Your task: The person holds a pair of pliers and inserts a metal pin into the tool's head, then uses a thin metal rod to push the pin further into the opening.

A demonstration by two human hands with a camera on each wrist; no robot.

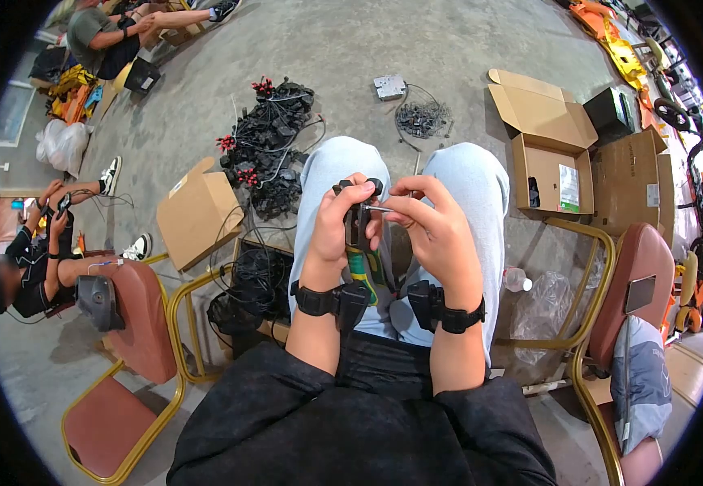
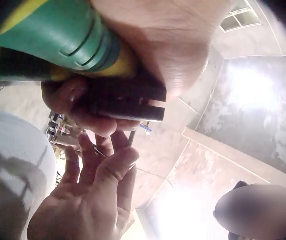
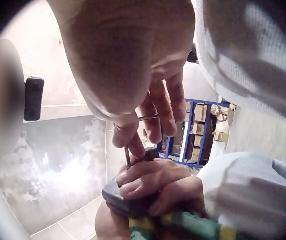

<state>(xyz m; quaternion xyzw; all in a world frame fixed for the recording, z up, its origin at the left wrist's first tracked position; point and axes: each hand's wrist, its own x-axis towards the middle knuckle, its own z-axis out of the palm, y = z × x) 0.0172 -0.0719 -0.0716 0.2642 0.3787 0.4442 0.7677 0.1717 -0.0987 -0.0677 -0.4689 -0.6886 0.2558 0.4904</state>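
Observation:
My left hand (image 1: 333, 231) grips a black block-like part (image 2: 125, 102) with a slot in its end, held above my lap. Green-and-yellow handles (image 2: 58, 37) extend from below it, past the palm. My right hand (image 1: 442, 227) comes in from the right, pinching a thin bent metal rod, a hex key (image 3: 128, 158), between thumb and fingers. One arm of the key points down at the black part; the other (image 3: 149, 118) passes across the right fingers. The left fingers hide the spot where the key's tip meets the part.
Black parts and cables (image 1: 266, 146) are heaped on the floor ahead, near a smaller pile of dark pieces (image 1: 424, 120). Open cardboard boxes (image 1: 542, 109) stand ahead to the right. Chairs (image 1: 128, 324) flank me, and a person (image 1: 35, 267) sits at the left.

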